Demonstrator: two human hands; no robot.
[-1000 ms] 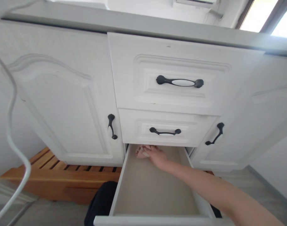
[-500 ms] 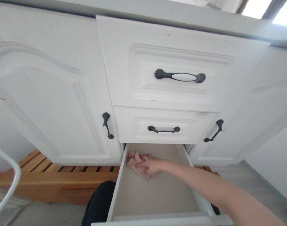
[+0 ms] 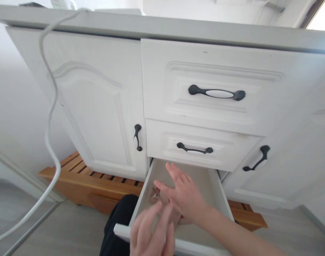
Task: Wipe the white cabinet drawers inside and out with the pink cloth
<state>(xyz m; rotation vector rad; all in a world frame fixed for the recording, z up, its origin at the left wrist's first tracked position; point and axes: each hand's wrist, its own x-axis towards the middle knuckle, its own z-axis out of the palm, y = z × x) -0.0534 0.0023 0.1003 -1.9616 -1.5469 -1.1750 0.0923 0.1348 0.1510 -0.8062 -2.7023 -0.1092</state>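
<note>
While the right hand (image 3: 184,193) stretches flat with its fingers extended, I see it hang over the pulled-out bottom drawer (image 3: 121,231). Nearer my camera sits the left hand (image 3: 152,231), over the front edge of that drawer, its fingers loosely bent and somewhat blurred; I cannot tell whether it holds anything. Between and beneath the two I have the pinkish cloth (image 3: 155,196), crumpled inside the drawer towards its left side and partly hidden by the fingers. By the heel of the right hand shows a small red patch (image 3: 182,216), too little for me to identify. Just left of the drawer I make out a dark-clothed leg (image 3: 116,222). Higher up, my view takes in two closed white drawers (image 3: 155,78) with black handles (image 3: 217,93), flanked by cabinet doors (image 3: 95,117). Low beneath them runs a slatted wooden bench (image 3: 71,186), and a white cable (image 3: 56,91) droops from the countertop (image 3: 205,32), well apart from both hands.
</note>
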